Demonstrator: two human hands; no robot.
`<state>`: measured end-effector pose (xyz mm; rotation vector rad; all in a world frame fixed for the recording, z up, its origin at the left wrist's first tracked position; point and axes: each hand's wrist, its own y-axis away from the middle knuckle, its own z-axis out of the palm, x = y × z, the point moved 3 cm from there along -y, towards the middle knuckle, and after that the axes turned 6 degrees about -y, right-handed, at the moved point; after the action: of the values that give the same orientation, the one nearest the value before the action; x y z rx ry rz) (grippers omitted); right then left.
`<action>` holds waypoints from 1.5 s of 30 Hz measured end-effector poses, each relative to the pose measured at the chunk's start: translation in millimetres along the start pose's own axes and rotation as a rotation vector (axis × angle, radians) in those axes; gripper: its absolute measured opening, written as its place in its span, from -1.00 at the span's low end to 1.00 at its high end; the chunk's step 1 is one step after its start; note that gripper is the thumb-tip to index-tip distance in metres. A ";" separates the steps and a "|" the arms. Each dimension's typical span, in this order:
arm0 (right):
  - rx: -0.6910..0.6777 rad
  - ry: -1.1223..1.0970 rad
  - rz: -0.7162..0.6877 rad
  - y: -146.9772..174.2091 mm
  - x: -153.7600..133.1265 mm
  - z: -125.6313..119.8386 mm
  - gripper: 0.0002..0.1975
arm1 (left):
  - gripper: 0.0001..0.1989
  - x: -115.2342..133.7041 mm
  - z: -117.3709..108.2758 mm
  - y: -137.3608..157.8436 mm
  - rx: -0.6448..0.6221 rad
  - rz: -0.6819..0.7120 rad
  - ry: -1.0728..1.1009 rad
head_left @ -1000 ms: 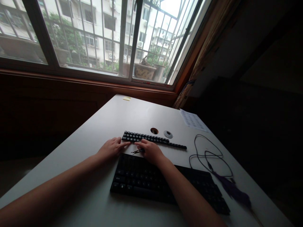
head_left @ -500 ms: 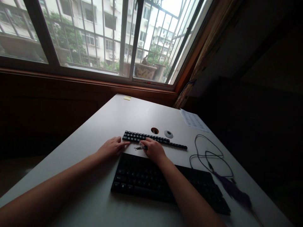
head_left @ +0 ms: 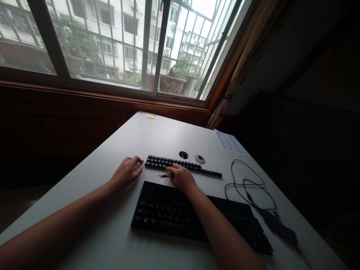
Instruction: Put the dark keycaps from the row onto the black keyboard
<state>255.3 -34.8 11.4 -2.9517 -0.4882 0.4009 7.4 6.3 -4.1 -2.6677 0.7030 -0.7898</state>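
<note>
Black keycaps (head_left: 160, 161) lie lined up in rows on the white desk, the nearest row reaching farther right. My left hand (head_left: 128, 171) rests just left of the rows' end, thumb and curled fingers apart with nothing seen between them. In my right hand (head_left: 181, 178), closed just in front of the rows, is a keycap puller (head_left: 165, 176), its thin wire prongs pointing left. Its fingertips are near or touching the front row; I cannot tell which. Nearer to me lies a black keyboard (head_left: 165, 210), partly covered by my right forearm.
Behind the rows are a round desk hole (head_left: 183, 155) and a grey ring-shaped cover (head_left: 200, 159). A coiled cable (head_left: 244, 183) and a purple item (head_left: 278, 227) lie at right. Printed paper (head_left: 229, 142) sits by the far right edge, a yellow note (head_left: 151, 116) at the far corner.
My left hand has drawn back to the left from the front of the keycap rows, its index finger no longer stretched out along them. My right hand has stayed put with the keycap puller.
</note>
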 end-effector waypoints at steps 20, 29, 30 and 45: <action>-0.015 -0.006 0.049 0.0 -0.2 -0.2 -0.66 | -0.84 6.7 -2.3 3.6 -0.046 -0.010 0.060; 0.000 -0.004 0.026 -0.1 -0.6 -1.8 -0.66 | -0.83 5.6 2.1 4.0 -0.051 0.037 0.026; -0.001 -0.003 0.027 -0.1 -0.7 -1.8 -0.66 | -0.83 6.1 1.9 4.0 -0.050 0.041 0.026; 0.020 -0.002 0.042 0.3 0.4 -0.2 -0.67 | -0.81 4.1 4.2 4.1 -0.045 0.065 0.013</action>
<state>255.9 -35.0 11.4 -2.9469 -0.4199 0.4105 11.3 1.1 -7.3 -2.6665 0.8154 -0.7841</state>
